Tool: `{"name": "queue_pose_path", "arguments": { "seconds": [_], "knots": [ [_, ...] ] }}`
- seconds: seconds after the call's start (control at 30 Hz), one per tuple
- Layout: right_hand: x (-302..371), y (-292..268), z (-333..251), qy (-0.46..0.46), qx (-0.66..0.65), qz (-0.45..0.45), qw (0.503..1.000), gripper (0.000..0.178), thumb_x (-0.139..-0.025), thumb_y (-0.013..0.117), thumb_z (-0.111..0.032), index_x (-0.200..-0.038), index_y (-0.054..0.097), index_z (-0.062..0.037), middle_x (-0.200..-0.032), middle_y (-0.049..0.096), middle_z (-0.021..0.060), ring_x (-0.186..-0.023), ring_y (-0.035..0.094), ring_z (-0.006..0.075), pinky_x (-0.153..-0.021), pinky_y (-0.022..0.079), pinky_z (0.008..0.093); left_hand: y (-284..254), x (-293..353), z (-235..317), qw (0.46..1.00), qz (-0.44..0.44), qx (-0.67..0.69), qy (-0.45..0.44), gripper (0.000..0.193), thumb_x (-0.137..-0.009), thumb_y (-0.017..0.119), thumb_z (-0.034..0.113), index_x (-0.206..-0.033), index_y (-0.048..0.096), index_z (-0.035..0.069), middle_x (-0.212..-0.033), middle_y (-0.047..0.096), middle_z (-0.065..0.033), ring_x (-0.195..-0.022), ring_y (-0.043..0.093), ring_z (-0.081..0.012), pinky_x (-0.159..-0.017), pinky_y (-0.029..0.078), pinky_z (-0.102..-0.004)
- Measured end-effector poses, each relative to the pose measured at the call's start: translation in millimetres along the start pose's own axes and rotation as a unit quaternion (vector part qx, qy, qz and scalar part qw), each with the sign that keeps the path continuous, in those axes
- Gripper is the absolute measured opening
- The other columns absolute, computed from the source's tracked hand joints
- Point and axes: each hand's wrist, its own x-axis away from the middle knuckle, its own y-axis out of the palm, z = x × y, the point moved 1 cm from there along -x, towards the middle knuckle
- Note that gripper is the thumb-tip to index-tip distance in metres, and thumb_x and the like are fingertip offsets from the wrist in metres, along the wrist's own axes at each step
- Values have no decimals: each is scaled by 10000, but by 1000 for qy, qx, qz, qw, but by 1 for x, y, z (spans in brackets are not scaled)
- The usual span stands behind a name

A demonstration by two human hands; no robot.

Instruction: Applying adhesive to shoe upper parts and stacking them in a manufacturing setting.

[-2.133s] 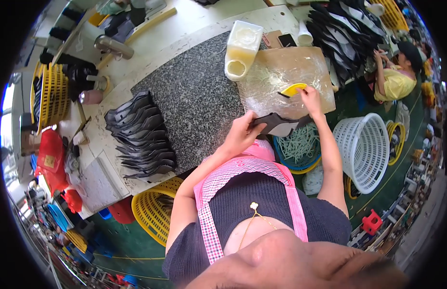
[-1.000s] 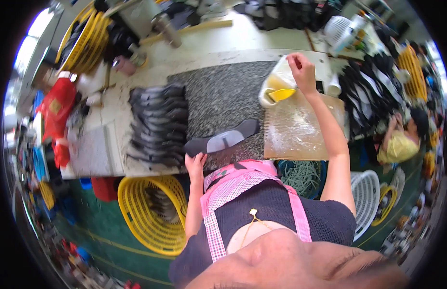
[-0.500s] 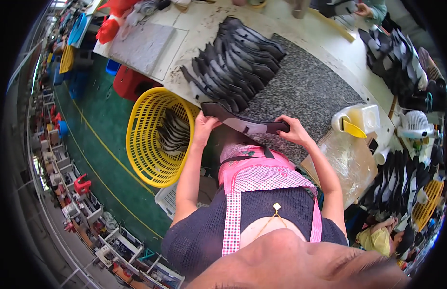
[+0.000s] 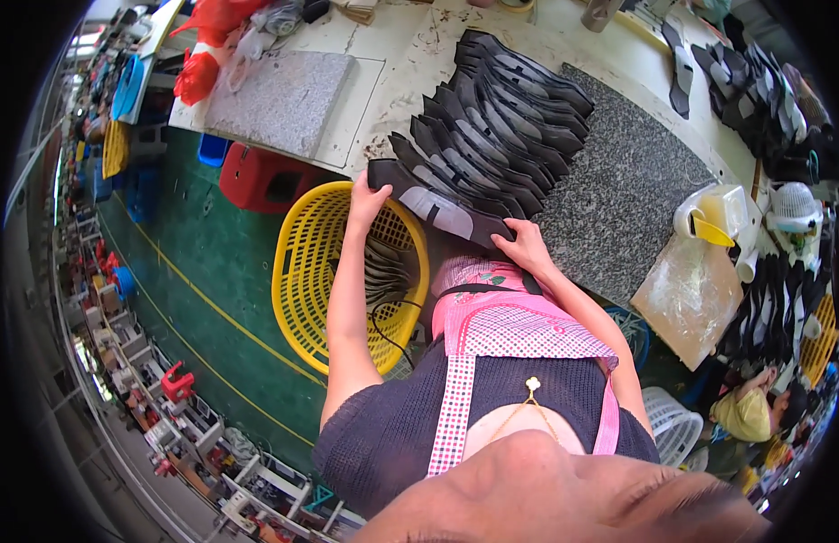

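Held out between my two hands is a curved black panel [image 4: 445,215] with a light grey patch, a flexible-looking piece. My left hand [image 4: 369,201] is closed on its left end, thumb on the near face. At the other end, my right hand [image 4: 521,242] pinches the lower right corner. Just beyond the panel lies a row of overlapping similar panels [image 4: 510,122] on the worktable, against which the held one appears nearly to rest; whether they touch I cannot tell.
A yellow basket [image 4: 288,303] with several dark pieces inside stands below the table edge by my left arm. Right of the row is a speckled stone slab [image 4: 618,163]. A clear container [image 4: 725,210] with a yellow scoop and a plastic-wrapped board [image 4: 686,303] lie further right.
Both hands have brought the panel up against the front of the row, turning its broad face more toward me. The whole view has shifted, with the row now further right.
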Motion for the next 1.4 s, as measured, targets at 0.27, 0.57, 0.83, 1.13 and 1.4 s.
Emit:
{"name": "queue_pose_path", "arguments": {
  "seconds": [0.27, 0.57, 0.83, 1.13, 1.4],
  "knots": [
    [-7, 19, -4, 96, 72, 156, 980, 346, -682, 680, -247, -856, 655, 51, -837, 641, 244, -809, 634, 382, -719, 507, 426, 36, -43, 15, 971, 43, -214, 97, 597, -599, 718, 139, -1106, 433, 6, -964, 577, -211, -907, 577, -355, -790, 467, -405],
    [-2, 0, -13, 219, 148, 145, 953, 440, -621, 738, -368, -766, 519, -14, -758, 623, 210, -769, 618, 385, -674, 482, 465, 33, -59, 13, 916, 2, -307, 258, 799, -541, 705, 118, -1260, 363, 39, -1194, 406, -186, -1151, 347, -365, -1011, 277, -441],
    [-41, -114, 44, 196, -138, 102, 965, 436, -698, 785, -389, -844, 603, -21, -655, 564, -14, -561, 493, 56, -483, 404, 220, 42, 2, -48, 990, 117, 63, 49, 664, -718, 508, -87, -1333, 293, 44, -1245, 414, -136, -1141, 428, -257, -894, 421, -333],
    [-180, -166, 69, 93, -310, 225, 919, 674, -791, 680, -203, -1344, 344, -15, -1191, 531, 120, -1056, 522, 164, -902, 405, 279, 122, 92, -36, 909, 10, 396, -131, 491, -795, 615, 11, -1230, 390, -22, -1140, 508, -91, -998, 518, -151, -862, 433, -254],
    [-194, -179, 68, 89, -400, -44, 911, 593, -733, 679, -79, -1247, 401, 16, -1181, 549, 126, -1070, 537, 192, -906, 451, 316, 126, 89, -35, 924, 61, 347, -145, 371, -753, 653, -32, -1093, 509, 3, -1015, 565, -33, -921, 543, -126, -853, 419, -250]
  ]
}}
